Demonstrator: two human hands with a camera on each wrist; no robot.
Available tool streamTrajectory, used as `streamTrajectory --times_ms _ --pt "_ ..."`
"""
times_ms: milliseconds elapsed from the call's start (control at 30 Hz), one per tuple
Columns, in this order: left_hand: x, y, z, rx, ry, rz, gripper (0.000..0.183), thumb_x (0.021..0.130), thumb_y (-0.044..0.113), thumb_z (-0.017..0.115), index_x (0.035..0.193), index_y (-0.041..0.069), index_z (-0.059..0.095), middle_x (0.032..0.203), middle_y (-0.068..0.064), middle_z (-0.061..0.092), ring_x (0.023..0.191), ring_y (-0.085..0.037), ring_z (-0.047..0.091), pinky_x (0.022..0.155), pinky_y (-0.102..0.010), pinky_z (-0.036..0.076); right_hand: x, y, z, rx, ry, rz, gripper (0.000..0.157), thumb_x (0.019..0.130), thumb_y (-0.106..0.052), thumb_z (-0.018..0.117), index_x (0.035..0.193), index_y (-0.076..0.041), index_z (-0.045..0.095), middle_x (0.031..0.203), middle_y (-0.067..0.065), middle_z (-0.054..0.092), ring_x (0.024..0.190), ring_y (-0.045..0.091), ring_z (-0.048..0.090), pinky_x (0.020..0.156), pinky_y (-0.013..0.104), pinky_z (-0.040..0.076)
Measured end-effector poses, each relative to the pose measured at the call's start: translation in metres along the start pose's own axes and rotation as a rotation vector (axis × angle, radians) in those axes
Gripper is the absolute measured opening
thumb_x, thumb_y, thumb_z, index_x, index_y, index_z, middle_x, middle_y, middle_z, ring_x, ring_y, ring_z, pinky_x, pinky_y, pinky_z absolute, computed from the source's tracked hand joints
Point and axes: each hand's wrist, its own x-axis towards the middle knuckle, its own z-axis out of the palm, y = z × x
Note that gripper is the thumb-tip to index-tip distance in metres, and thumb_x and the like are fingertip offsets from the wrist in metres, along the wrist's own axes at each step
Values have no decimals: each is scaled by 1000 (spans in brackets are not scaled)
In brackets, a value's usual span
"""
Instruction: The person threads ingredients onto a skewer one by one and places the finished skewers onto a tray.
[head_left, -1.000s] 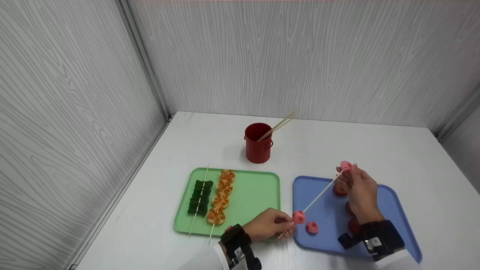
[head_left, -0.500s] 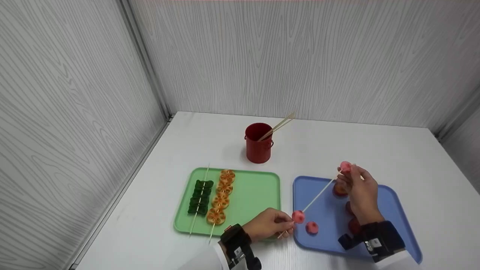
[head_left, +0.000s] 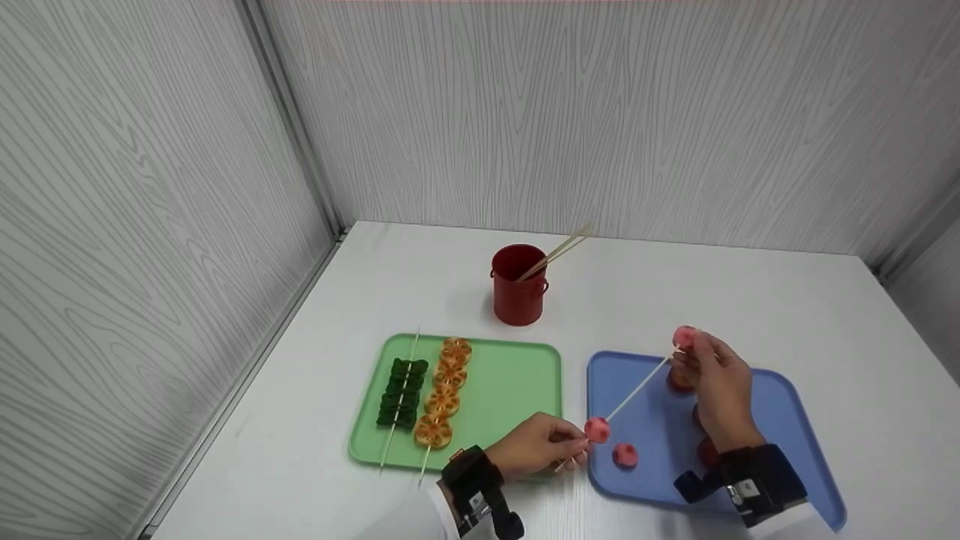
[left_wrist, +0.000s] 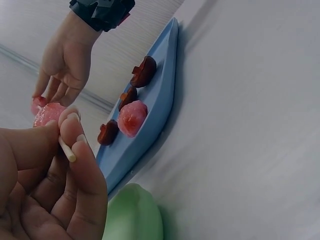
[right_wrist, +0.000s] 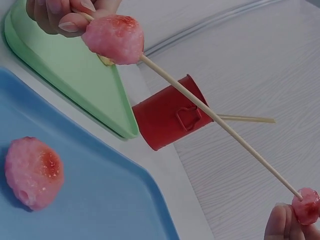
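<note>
My left hand (head_left: pixel 536 446) pinches a thin wooden skewer (right_wrist: pixel 220 122) near its lower end. One pink ball (right_wrist: pixel 115 39) with a reddish browned patch is threaded on it, right against those fingertips. At the skewer's far end, my right hand (head_left: pixel 721 386) pinches a second pink ball (head_left: pixel 684 337) between thumb and fingers. The stick's tip meets that ball; how deep it goes in cannot be told. A third pink ball (right_wrist: pixel 34 172) lies on the blue tray (head_left: pixel 645 480), below the raised skewer.
Several brown mushroom-like pieces (left_wrist: pixel 144 71) lie on the blue tray, partly under my right hand. The green tray (head_left: pixel 517 375) at left bears a dark green skewer (head_left: pixel 403 394) and a lotus-root-slice skewer (head_left: pixel 442 401). Behind stands a red bucket (head_left: pixel 517 300) holding thin sticks (head_left: pixel 559 251).
My right hand has shifted slightly left and down along the skewer's line, with the pink ball in its fingers. The left hand stays nearly still.
</note>
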Motion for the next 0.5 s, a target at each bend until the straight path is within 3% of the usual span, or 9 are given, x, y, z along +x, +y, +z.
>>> streamTrajectory --times_ms 167,500 --pt "0 0 0 -6 5 13 20 96 5 59 99 -14 67 73 -3 62 59 -5 55 50 -16 41 -3 4 3 -75 -3 -13 48 96 -34 59 129 0 54 90 -4 68 84 6 68 81 18 54" --pt "0 6 1 15 12 8 20 97 7 59 100 -11 68 72 1 62 60 -4 56 51 -15 43 -8 12 10 -94 -71 -7 51 97 -36 57 130 4 51 85 -8 68 84 4 68 80 19 54"
